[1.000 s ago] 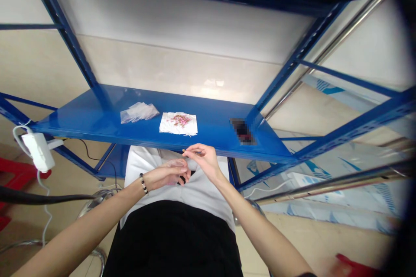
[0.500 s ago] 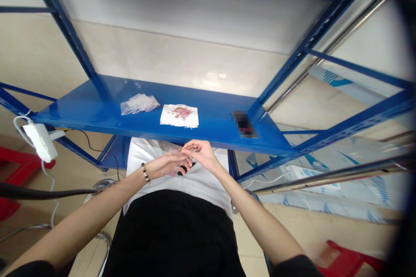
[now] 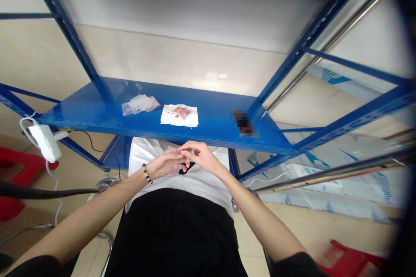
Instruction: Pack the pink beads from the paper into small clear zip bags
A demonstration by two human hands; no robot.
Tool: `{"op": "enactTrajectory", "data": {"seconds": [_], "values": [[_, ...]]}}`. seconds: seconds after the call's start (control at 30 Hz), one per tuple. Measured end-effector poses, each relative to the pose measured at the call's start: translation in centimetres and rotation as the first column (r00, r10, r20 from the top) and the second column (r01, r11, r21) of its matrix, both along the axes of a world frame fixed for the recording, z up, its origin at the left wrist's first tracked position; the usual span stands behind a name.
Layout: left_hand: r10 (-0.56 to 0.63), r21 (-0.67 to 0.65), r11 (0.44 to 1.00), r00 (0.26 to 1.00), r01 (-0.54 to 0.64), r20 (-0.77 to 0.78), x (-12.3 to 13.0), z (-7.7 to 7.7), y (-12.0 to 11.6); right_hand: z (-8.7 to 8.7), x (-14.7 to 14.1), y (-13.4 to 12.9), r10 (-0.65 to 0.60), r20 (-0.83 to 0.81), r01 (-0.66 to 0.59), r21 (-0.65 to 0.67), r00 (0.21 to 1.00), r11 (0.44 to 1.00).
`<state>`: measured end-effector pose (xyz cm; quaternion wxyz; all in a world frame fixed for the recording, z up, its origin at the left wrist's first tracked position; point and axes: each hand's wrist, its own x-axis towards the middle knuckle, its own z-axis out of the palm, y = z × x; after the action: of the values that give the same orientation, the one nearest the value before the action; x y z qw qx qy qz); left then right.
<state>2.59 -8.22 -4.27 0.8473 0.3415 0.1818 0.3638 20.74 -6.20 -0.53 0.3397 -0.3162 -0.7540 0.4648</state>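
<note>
Above my lap, my left hand (image 3: 159, 165) holds a small clear plastic bag (image 3: 173, 168) with its fingers closed on it. A bit of pink shows low in the bag. The fingertips of my right hand (image 3: 202, 156) are pinched together at the bag's upper edge, touching the left fingers. Whether anything small is between them is hidden. On the blue shelf (image 3: 214, 114) in front lies a white sheet (image 3: 165, 117) bearing a heap of small pink and gold pieces (image 3: 182, 113). To its left is a pile of clear plastic bags (image 3: 141, 104).
A blurred-out dark object (image 3: 243, 123) lies on the shelf's right part. A white power adapter (image 3: 45, 142) hangs by the left post with its cable. Red stools (image 3: 351, 259) stand on the floor at both sides.
My right fingertips have shifted slightly left and lower onto the bag's edge. The bag is turned so that pink shows near its bottom. The things on the shelf have not moved.
</note>
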Motion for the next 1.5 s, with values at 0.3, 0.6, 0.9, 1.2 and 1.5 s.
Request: {"op": "enactTrajectory", "data": {"seconds": [0.3,0.6,0.9,1.2,1.5], "values": [[-0.009,0.081,0.997,0.996,0.016,-0.088,-0.2,0.5,-1.0,0.0,0.1,-0.8,0.002,-0.046,-0.004,-0.026,0.999,1.000],[0.148,0.283,0.959,0.894,-0.026,-0.422,-0.3,-0.1,0.4,-0.5,0.4,0.6,-0.309,-0.166,0.320,0.046,0.937,0.946],[0.343,0.418,0.893,0.851,-0.165,-0.397,-0.2,0.7,-0.3,-1.6,0.3,0.3,-0.361,-0.174,0.342,-0.133,0.916,0.930],[0.718,0.760,0.612,0.555,-0.218,-0.419,-1.7,1.6,1.6,-2.5,-0.5,0.8,-0.326,-0.072,0.327,0.012,0.943,0.945],[0.774,0.801,0.568,0.454,-0.191,-0.441,-1.7,1.7,0.5,-1.7,-0.2,0.0,-0.227,-0.004,0.227,0.045,0.974,0.973]]}}
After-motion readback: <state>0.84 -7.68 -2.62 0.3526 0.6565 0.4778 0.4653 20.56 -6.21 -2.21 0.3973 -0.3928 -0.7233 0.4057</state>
